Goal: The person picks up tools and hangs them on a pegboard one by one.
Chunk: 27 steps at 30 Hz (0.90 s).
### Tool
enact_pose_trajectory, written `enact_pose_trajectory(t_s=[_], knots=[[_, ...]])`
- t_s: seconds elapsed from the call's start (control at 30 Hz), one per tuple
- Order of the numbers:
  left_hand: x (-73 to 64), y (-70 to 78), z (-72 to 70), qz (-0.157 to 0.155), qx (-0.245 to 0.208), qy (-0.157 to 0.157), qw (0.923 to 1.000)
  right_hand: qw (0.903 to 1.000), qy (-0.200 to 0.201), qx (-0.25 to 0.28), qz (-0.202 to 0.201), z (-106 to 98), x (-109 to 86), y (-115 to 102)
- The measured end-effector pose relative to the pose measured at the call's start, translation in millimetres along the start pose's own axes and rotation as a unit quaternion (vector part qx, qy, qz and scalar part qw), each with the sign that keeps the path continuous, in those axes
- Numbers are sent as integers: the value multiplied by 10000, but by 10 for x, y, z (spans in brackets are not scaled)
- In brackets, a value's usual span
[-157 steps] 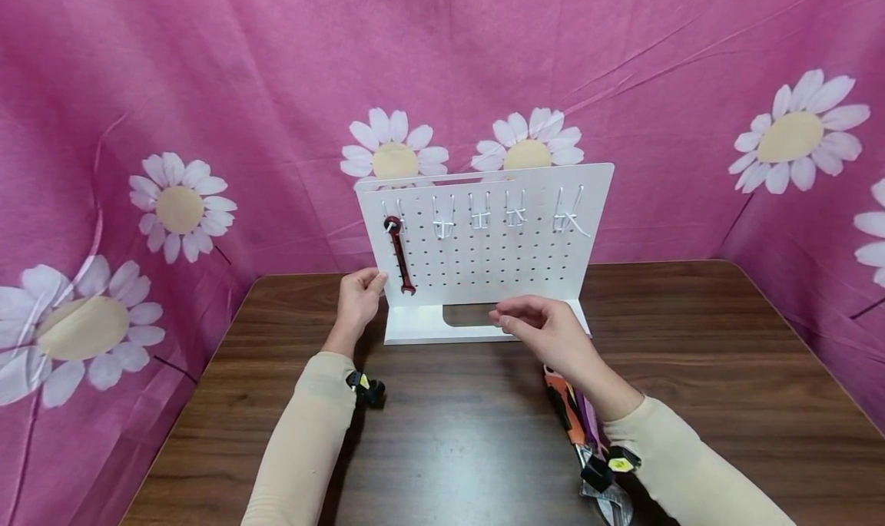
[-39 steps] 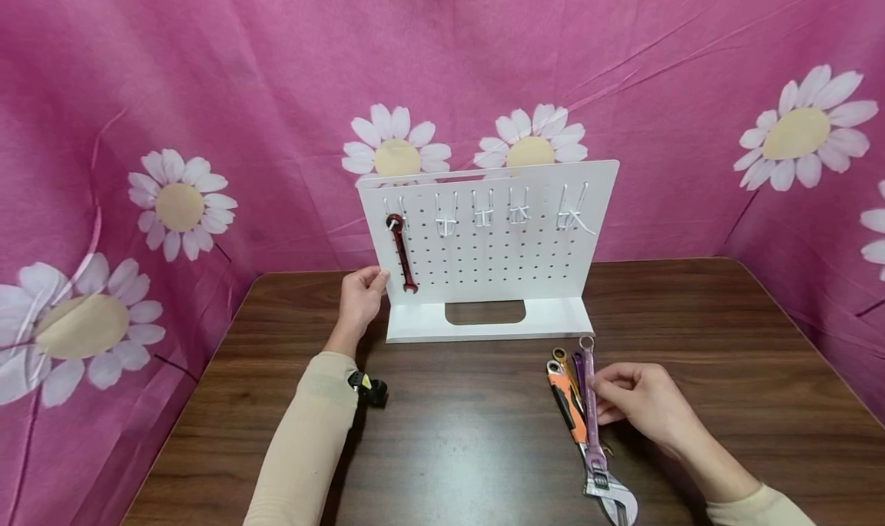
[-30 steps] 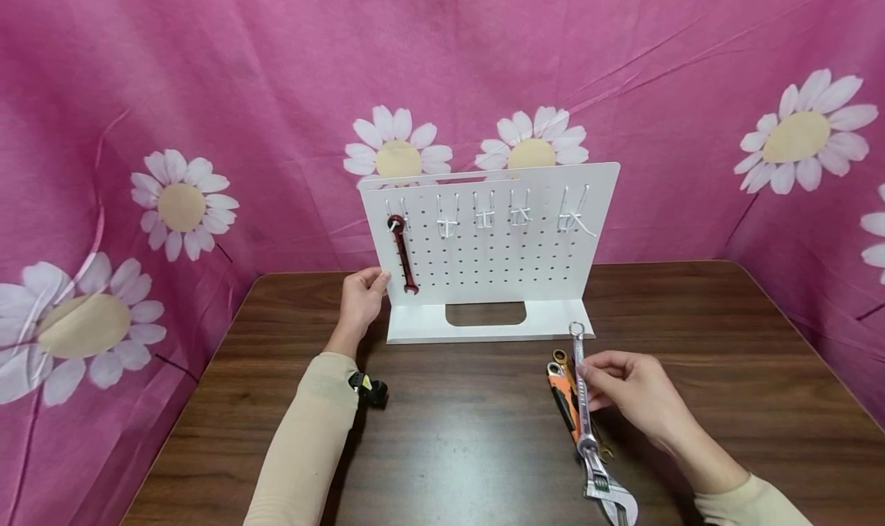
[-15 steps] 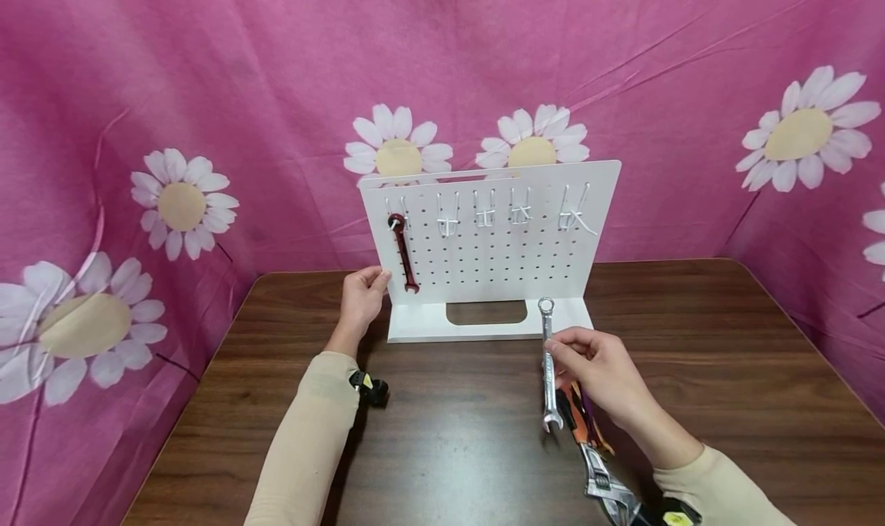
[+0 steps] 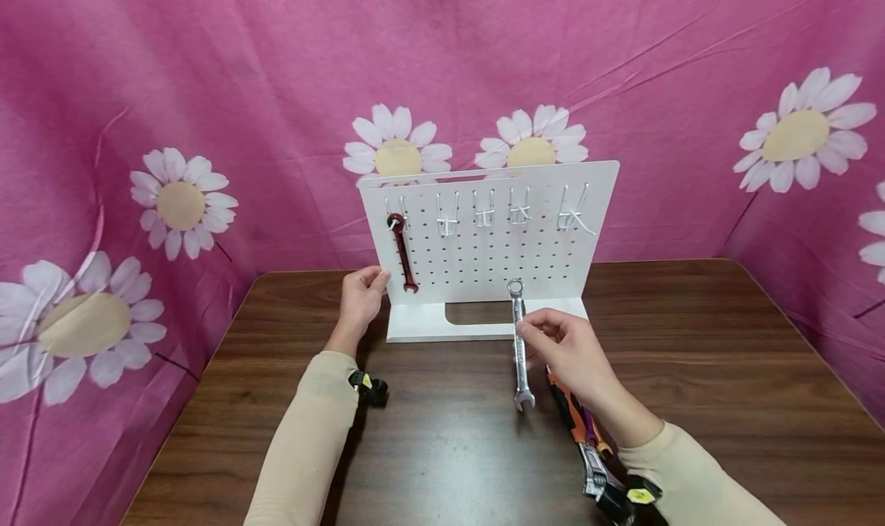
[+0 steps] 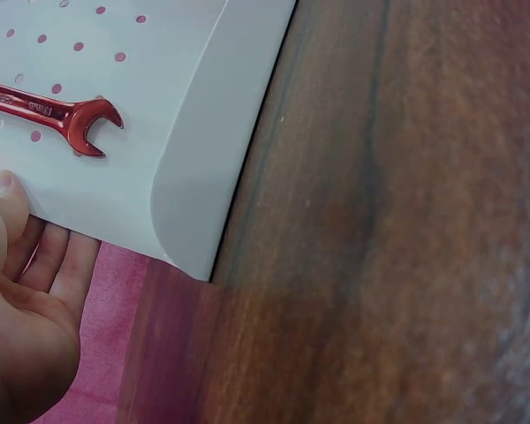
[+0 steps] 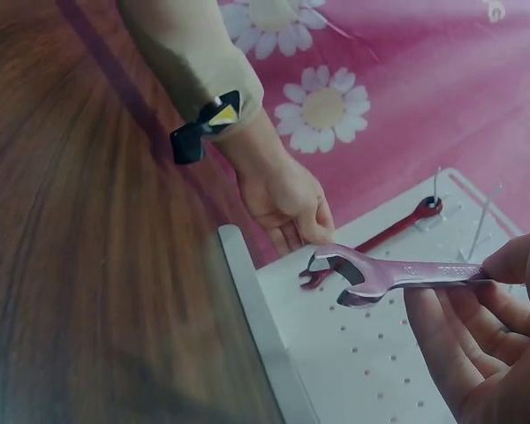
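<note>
My left hand (image 5: 361,299) pinches the left edge of the white pegboard (image 5: 484,261), thumb in front and fingers behind, as the left wrist view also shows. A red combination wrench (image 5: 402,253) hangs by its ring end from the leftmost hook. In my right hand (image 5: 570,349) a silver combination wrench (image 5: 520,357) is pinched between thumb and fingers. Its ring end points up and its open end down, in front of the board's base. In the right wrist view the wrench's open end (image 7: 362,276) juts out past the fingers.
Several white hooks (image 5: 484,217) without tools line the board's upper part. Under my right forearm lie an adjustable wrench with an orange and black handle (image 5: 568,407), a purple wrench (image 5: 590,426) and a gold one (image 5: 603,448), partly hidden. A pink flowered cloth (image 5: 290,88) surrounds the wooden table (image 5: 442,449).
My right hand has picked the silver wrench off the tool pile and carried it left and forward, towards the board. The left hand has stayed at the board's edge.
</note>
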<state>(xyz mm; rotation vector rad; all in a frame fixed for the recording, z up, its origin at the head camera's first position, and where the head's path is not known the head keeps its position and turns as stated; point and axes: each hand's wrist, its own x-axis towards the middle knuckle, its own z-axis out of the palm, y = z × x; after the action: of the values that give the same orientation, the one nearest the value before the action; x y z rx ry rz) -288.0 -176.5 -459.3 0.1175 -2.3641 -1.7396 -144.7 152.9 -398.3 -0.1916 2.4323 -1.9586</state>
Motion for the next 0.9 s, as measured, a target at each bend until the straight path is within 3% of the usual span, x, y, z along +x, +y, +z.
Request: enact_pose_trajectory(t_s=[0.9], knots=[[-16, 37, 0, -19, -3, -9, 10000, 9970, -174, 469, -584, 458, 392, -373]])
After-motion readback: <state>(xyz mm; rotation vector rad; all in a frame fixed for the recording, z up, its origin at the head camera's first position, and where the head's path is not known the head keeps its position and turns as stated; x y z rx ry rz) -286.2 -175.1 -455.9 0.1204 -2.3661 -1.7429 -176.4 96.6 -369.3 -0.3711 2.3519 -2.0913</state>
